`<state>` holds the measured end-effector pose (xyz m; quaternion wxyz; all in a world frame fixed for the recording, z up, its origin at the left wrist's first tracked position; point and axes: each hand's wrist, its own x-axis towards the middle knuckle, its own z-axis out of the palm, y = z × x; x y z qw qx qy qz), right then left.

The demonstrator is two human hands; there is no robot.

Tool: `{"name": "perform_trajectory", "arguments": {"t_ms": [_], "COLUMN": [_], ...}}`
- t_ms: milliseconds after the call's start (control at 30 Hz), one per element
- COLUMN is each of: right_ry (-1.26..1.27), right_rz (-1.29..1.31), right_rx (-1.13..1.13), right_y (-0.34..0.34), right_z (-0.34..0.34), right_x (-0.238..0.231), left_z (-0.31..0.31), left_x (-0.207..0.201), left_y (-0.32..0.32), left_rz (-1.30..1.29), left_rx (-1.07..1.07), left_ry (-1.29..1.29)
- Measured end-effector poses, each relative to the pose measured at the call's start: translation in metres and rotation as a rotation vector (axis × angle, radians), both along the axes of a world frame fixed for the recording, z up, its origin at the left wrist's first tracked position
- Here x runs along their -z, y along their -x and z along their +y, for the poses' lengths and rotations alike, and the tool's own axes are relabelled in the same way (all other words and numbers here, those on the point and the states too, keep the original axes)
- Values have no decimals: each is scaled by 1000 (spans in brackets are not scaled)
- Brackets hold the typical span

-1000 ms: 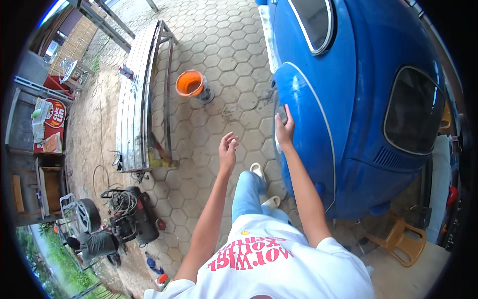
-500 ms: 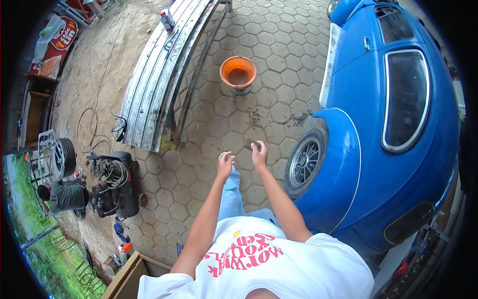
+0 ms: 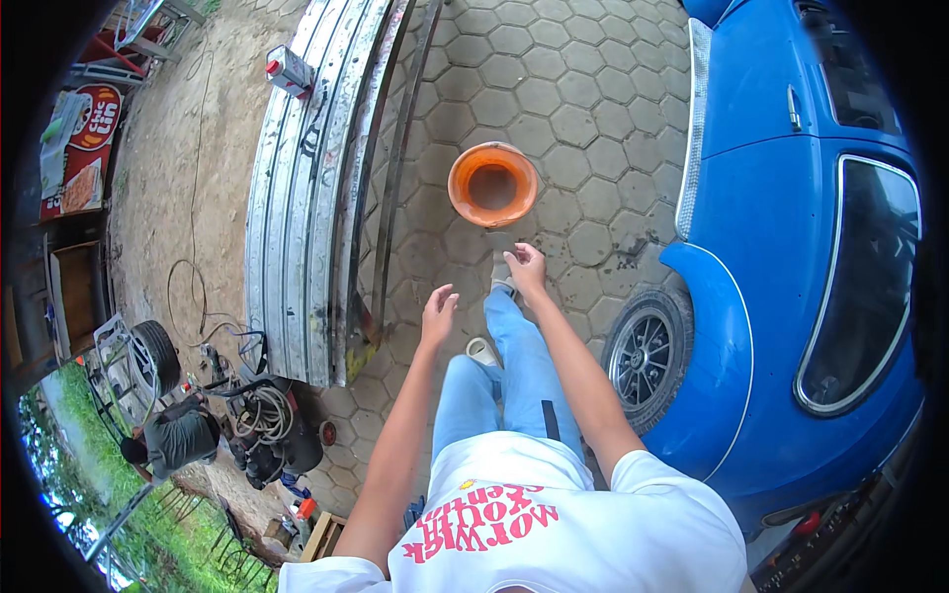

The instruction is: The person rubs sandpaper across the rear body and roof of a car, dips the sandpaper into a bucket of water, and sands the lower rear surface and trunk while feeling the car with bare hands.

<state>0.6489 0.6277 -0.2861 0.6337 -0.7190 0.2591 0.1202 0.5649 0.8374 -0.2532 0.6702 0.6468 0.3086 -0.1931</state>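
Note:
My right hand (image 3: 528,267) is closed on a small flat grey piece (image 3: 501,243), thin and roughly rectangular, possibly sandpaper. It is over my right shoe, just short of an orange bucket (image 3: 461,188) on the paving. The bucket has a brownish inside. Level with my thigh, my left hand (image 3: 439,314) is in the air with its fingers loosely bent and apart, holding nothing. A blue car (image 3: 736,316) stands at the right, its black-tyred wheel (image 3: 647,356) beside my right forearm.
A long ribbed metal bench (image 3: 297,217) runs along my left with a metal can (image 3: 290,71) on it. An air compressor (image 3: 277,425) with a coiled hose stands at lower left. Beyond it are a loose wheel (image 3: 156,358) and a crouching person (image 3: 180,445). Hexagonal pavers (image 3: 593,128) cover the ground.
I have stepped forward, and the bucket now appears nearer to my hands. My right hand has moved out toward it with the flat piece. My left hand's fingers have loosened slightly.

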Motion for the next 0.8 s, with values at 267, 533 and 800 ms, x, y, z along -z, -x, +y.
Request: {"name": "perform_trajectory", "arguments": {"t_ms": [267, 533, 800], "right_ry": [-210, 357, 387], "right_rz": [175, 352, 448], "right_rx": [178, -110, -78], "right_y": [-136, -158, -145], "right_z": [26, 37, 50], "right_x": [170, 255, 215], "left_z": [-21, 3, 9], "left_x": [113, 208, 194], "left_y": [-155, -227, -234], "left_rz": [-140, -133, 45], "left_rx": [116, 318, 397], "left_ry": [-334, -440, -105]}}
